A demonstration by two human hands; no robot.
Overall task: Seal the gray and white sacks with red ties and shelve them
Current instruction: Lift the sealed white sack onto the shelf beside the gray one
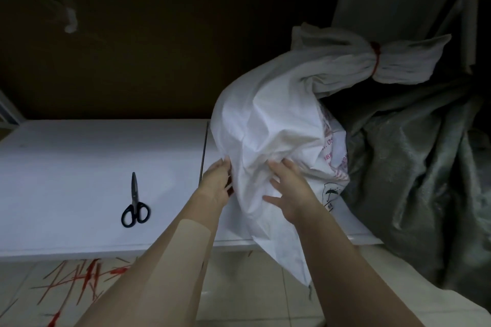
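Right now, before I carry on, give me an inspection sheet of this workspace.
Surface: white shelf, mostly bare.
Job's things: white sack on the shelf, neck bound with a red tie; gray sack at its right.
Clutter: black scissors on the shelf; red tie scraps on the floor.
Grippers: left hand and right hand pressed on the white sack.
Cables: nothing seen.
Surroundings: brown board behind, tiled floor.

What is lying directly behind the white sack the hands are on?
Behind the white sack lies another pale sack whose neck is bunched and bound with a red tie. Only that neck and tied end show; the white sack covers its body. Gray-green sacks sit to the right.
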